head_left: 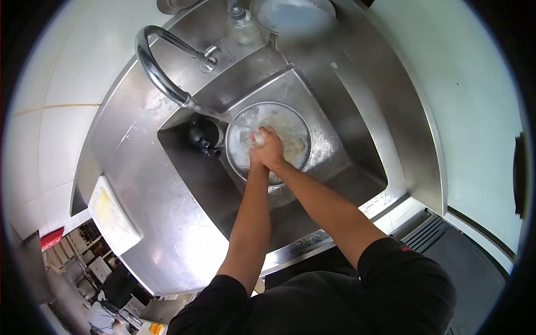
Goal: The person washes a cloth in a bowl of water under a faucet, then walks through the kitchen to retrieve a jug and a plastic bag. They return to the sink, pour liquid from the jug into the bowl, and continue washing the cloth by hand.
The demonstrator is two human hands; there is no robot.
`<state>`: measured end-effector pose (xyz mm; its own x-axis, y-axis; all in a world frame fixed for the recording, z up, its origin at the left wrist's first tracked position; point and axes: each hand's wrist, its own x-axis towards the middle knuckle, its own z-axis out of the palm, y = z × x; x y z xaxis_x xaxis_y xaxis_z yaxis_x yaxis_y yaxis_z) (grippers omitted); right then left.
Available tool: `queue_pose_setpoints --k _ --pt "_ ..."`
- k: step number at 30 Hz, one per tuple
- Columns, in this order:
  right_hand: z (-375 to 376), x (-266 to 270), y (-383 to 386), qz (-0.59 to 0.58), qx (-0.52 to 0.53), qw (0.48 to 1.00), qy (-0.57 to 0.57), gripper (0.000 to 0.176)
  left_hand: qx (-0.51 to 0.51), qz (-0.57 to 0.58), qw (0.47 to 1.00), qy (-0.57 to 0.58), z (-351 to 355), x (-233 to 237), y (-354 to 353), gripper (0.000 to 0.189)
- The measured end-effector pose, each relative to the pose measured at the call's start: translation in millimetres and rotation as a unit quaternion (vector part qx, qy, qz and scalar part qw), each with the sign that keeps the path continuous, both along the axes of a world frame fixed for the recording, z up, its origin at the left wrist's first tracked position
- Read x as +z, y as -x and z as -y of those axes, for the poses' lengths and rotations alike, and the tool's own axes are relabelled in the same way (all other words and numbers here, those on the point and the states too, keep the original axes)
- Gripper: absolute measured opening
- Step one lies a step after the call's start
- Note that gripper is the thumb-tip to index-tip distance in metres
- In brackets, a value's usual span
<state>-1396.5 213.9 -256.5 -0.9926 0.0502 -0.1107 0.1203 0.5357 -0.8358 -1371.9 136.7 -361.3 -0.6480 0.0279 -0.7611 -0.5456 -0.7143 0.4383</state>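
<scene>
My two hands are pressed together over a round metal basin [309, 146] of cloudy, foamy water in the sink. My right hand [272, 148] is closed and lies over my left hand [255, 152], covering most of it. A small whitish patch shows between the fingers; whether it is foam or a held thing I cannot make out. Water runs from the curved faucet [159, 78] toward my hands and the basin's left side. Beside the basin, on its left, a black object [202, 134] lies in the sink.
A soap bottle [242, 27] and a large pot [267, 25] with foamy contents stand behind the sink [329, 89]. On the left counter lies a white cutting board [113, 216] with a yellow stain. Another person [101, 317] is far off at lower left.
</scene>
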Motion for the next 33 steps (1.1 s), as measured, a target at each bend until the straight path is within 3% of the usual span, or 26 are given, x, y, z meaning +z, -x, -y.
queue_pose_setpoints --k 4,7,10,13,14,16,17,18,21,22,25,26,29,31,32,33 --pt "-9 11 31 0.177 0.046 0.982 -0.038 0.046 -0.054 0.076 0.989 0.112 -8 78 -7 0.042" --pt "-21 -24 54 0.230 0.062 0.967 -0.095 0.057 -0.064 0.122 0.982 0.132 -17 143 -8 0.042" --pt "-52 -39 54 0.225 0.115 0.963 -0.094 0.057 -0.182 -0.099 0.954 0.216 -13 173 -15 0.045" --pt "-69 28 58 0.181 0.142 0.949 -0.215 0.059 -0.363 -0.158 0.850 0.346 16 204 0 0.054" --pt "-75 40 67 0.125 0.227 0.937 -0.233 0.057 -0.375 -0.188 0.858 0.297 22 211 6 0.060" --pt "-67 54 61 0.198 0.216 0.952 0.088 0.056 -0.398 -0.222 0.836 0.306 26 226 17 0.063" --pt "-58 72 56 0.226 0.203 0.920 0.248 0.055 -0.408 -0.239 0.824 0.312 29 230 22 0.064" --pt "-53 90 50 0.193 0.198 0.909 0.312 0.055 -0.400 -0.266 0.800 0.359 37 211 26 0.072" --pt "-53 64 49 0.149 0.283 0.918 0.236 0.045 -0.416 -0.248 0.796 0.363 51 232 34 0.080" --pt "-64 74 58 0.208 0.336 0.914 0.096 0.041 -0.453 -0.220 0.759 0.412 51 250 33 0.080" --pt "-88 74 64 0.298 0.157 0.907 0.255 0.040 -0.537 -0.133 0.732 0.398 72 209 19 0.079" --pt "-93 66 68 0.252 0.124 0.935 0.216 0.038 -0.553 -0.122 0.715 0.410 78 188 16 0.060" --pt "-95 16 81 0.129 0.045 0.985 0.106 0.036 -0.546 -0.013 0.759 0.353 82 153 19 0.052" --pt "-84 -26 85 0.073 0.022 0.996 0.051 0.035 -0.465 -0.003 0.731 0.500 78 94 18 0.055" --pt "-75 -26 81 0.081 0.077 0.993 0.033 0.034 -0.419 0.005 0.708 0.569 73 72 16 0.057" --pt "-62 -20 73 0.088 0.132 0.987 0.016 0.034 -0.352 -0.025 0.800 0.485 61 65 14 0.056"
